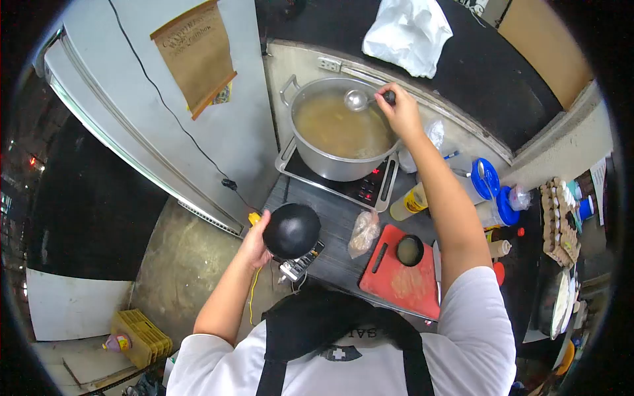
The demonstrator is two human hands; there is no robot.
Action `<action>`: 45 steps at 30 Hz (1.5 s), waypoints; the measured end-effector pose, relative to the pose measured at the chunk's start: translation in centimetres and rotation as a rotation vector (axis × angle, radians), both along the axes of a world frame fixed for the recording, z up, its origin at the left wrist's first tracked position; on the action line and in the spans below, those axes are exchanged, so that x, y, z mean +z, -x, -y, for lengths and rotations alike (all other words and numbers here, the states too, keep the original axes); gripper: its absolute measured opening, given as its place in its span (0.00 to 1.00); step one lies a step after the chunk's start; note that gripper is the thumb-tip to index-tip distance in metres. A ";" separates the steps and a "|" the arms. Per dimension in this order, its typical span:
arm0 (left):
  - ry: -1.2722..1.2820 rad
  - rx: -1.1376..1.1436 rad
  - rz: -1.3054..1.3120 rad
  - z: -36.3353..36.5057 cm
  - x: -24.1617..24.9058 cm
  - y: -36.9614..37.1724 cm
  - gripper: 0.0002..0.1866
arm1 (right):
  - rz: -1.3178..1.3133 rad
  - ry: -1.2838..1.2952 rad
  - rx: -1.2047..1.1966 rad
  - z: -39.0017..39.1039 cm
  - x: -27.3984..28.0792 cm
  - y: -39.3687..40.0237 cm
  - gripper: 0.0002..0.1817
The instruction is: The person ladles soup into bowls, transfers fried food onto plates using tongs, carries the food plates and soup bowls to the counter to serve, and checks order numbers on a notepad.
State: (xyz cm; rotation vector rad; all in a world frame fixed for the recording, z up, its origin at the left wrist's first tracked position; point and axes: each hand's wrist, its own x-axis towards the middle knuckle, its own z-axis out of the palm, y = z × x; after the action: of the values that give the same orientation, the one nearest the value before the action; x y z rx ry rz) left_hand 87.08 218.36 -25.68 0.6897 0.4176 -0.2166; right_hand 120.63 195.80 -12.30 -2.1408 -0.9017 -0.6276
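Observation:
My right hand (401, 111) is closed round the dark handle of a ladle (355, 100), whose metal bowl hangs over a large metal pot (321, 165). Cloudy yellowish broth (337, 129) fills much of the pot, which stands on an induction cooker (368, 188) with red lit digits. In my left hand (255, 243) is a black bowl (291, 231), gripped at its left rim and held in front of the counter, left of my body. The bowl's dark inside shows no food.
A red cutting board (403, 280) carries a small black bowl (409, 250) with liquid; a knife (436, 264) lies at its right edge. A tied plastic bag (364, 234), a yellowish bottle (409, 201) and blue-lidded containers (485, 178) stand nearby. Egg trays (558, 224) are far right.

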 end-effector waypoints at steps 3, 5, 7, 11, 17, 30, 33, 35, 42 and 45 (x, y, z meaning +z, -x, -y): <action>-0.051 0.024 0.018 -2.0 2.6 -1.6 0.29 | 0.001 0.067 0.020 -1.7 0.0 -1.3 0.12; -0.091 0.060 0.028 -3.0 3.6 -2.4 0.29 | -0.025 0.089 0.052 -2.2 -0.7 -2.3 0.12; -0.108 0.097 0.038 -3.6 4.9 -3.2 0.30 | -0.047 0.086 0.046 -2.6 -1.2 -2.8 0.12; -0.113 -0.010 0.184 -5.0 6.7 -4.6 0.31 | -0.136 -0.056 -0.024 -2.4 -2.5 -4.5 0.11; -0.105 -0.066 0.242 -5.8 9.1 -8.2 0.30 | -0.317 -0.328 -0.157 -1.6 0.3 -6.6 0.12; -0.177 -0.027 0.207 -3.5 11.1 -19.5 0.23 | -0.410 -0.228 -0.142 0.7 11.8 -6.0 0.15; -0.186 -0.020 0.184 -2.8 10.4 -21.4 0.25 | -0.422 -0.228 -0.082 0.9 14.3 -4.8 0.15; -0.196 -0.019 0.182 -2.3 9.7 -22.6 0.25 | -0.408 -0.201 -0.080 0.8 16.0 -4.1 0.16; -0.185 0.014 0.180 0.1 9.3 -24.9 0.25 | -0.395 -0.196 0.084 -0.6 18.5 -0.6 0.17; -0.141 0.018 0.221 0.6 8.9 -25.5 0.25 | -0.318 -0.146 0.111 -1.3 17.7 0.8 0.16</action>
State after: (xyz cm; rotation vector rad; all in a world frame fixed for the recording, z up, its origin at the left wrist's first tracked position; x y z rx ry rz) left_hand 112.59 217.80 -16.80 0.8383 0.2286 -0.0924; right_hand 119.81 197.12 5.36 -1.9720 -0.7684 -0.2773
